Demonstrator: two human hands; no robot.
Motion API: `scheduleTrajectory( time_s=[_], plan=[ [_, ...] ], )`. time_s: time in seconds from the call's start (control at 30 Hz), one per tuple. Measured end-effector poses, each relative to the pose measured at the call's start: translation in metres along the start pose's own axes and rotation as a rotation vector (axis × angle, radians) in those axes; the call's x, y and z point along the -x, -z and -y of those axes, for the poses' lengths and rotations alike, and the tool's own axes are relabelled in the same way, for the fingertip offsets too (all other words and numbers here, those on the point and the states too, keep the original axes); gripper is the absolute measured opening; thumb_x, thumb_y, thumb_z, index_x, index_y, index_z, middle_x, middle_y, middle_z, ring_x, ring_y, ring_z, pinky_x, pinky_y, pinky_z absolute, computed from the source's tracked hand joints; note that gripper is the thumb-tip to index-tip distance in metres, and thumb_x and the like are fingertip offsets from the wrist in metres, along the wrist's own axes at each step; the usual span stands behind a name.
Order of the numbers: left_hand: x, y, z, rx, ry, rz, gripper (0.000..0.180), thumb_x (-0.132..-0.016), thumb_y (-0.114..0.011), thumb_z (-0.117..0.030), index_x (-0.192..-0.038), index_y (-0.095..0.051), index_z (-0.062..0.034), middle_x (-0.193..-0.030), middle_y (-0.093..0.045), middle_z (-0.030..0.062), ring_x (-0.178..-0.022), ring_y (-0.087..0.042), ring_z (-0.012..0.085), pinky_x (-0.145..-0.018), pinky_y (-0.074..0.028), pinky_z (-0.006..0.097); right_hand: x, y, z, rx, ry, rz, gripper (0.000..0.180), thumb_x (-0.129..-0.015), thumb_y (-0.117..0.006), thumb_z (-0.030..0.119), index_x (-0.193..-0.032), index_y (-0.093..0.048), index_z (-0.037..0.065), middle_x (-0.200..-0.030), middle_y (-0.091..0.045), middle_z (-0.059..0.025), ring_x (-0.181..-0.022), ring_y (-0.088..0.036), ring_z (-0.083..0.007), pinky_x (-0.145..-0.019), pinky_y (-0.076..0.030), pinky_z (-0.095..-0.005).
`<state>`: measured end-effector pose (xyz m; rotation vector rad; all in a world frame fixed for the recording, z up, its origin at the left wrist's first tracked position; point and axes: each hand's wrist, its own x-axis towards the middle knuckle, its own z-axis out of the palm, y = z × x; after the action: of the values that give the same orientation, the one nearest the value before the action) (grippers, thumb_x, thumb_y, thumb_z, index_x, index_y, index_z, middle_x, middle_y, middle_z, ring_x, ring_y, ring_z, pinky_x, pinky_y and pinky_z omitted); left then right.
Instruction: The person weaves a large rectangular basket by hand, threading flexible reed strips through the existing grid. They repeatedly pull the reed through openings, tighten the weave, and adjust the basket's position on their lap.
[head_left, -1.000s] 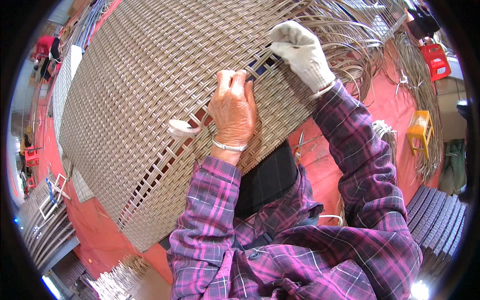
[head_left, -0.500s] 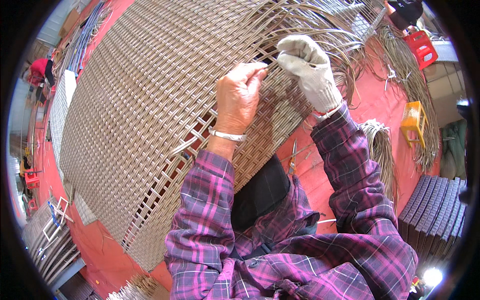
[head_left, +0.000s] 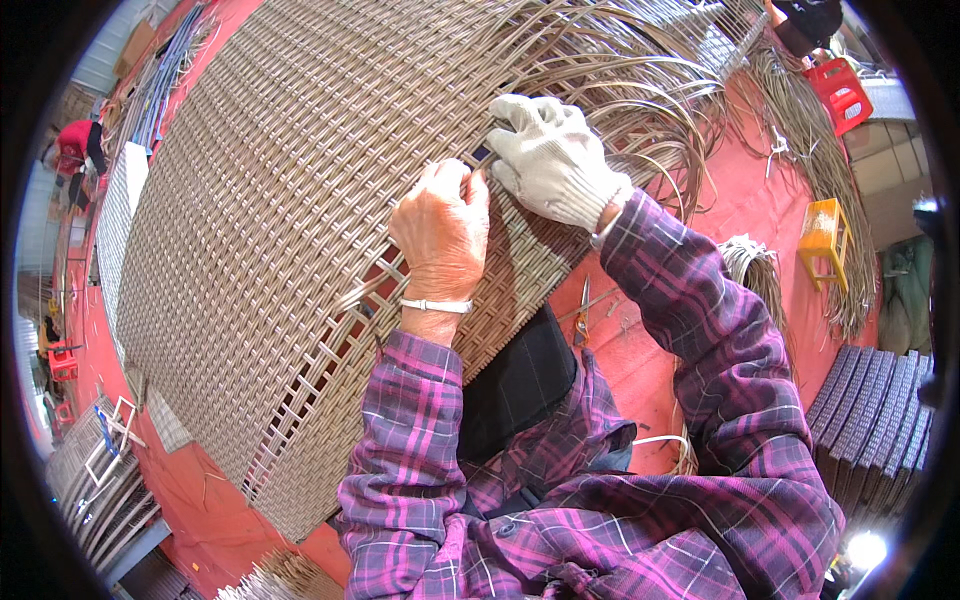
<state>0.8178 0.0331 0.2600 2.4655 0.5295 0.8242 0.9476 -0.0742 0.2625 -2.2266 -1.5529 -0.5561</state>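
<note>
A large grey-brown wicker panel [head_left: 280, 190] lies under both hands. My bare left hand [head_left: 440, 235], with a pale band at its wrist, rests on the weave near a row of open gaps [head_left: 318, 365]. Its thumb and fingers are pressed together, and whatever they pinch is hidden. To its right, my right hand [head_left: 555, 160] in a whitish knit glove has its fingers curled down at the weave beside a small dark opening. What the glove grips cannot be made out. Long loose strands [head_left: 650, 95] fan out beyond it.
Orange-handled scissors [head_left: 582, 325] lie on the red floor covering [head_left: 625, 350]. To the right are a strand bundle [head_left: 750, 262], a yellow stool [head_left: 823, 235], a red stool [head_left: 838, 95] and stacked grey slabs [head_left: 870, 405]. One person [head_left: 82, 148] is far left, another [head_left: 808, 25] far right.
Both hands have moved, the left slightly down and left, the right gloved one left and down. The gloved hand was raised in a closed curl and now lies at the weave.
</note>
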Motion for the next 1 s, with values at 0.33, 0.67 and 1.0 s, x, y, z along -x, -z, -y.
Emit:
scheduleTrajectory(
  time_s=[0.33, 0.67, 1.0],
  plan=[
    [-0.002, -0.012, -0.007, -0.030, 0.084, -0.025, 0.013, -0.083, -0.069, -0.013, -0.076, -0.058, -0.0087, -0.072, -0.063, 0.0086, -0.063, -0.062, 0.0324, -0.058, -0.048, 0.044, 0.002, -0.014, -0.020, -0.135, -0.041, 0.088, 0.030, -0.081, -0.066, 0.037, -0.100, -0.074, 0.016, -0.127, -0.058, -0.0064, -0.105, -0.057, -0.0324, -0.087, -0.048, -0.0472],
    [-0.015, -0.034, -0.004, 0.039, 0.168, 0.025, 0.017, -0.084, -0.067, -0.019, -0.075, -0.061, -0.0062, -0.067, -0.065, 0.0145, -0.064, -0.064, 0.0391, -0.059, -0.047, 0.050, -0.011, -0.008, -0.038, -0.245, -0.027, 0.348, 0.031, -0.083, -0.063, 0.041, -0.102, -0.075, 0.020, -0.126, -0.056, -0.0080, -0.113, -0.054, -0.0326, -0.093, -0.046, -0.0455],
    [-0.012, -0.042, -0.008, 0.021, 0.139, -0.105, 0.018, -0.089, -0.065, -0.019, -0.078, -0.058, -0.0061, -0.065, -0.062, 0.0145, -0.062, -0.062, 0.0403, -0.057, -0.045, 0.051, -0.027, -0.007, -0.051, -0.470, -0.048, 0.414, 0.019, -0.078, -0.071, 0.031, -0.085, -0.074, 0.013, -0.113, -0.064, -0.0059, -0.109, -0.059, -0.0247, -0.087, -0.051, -0.0389]
  ],
)
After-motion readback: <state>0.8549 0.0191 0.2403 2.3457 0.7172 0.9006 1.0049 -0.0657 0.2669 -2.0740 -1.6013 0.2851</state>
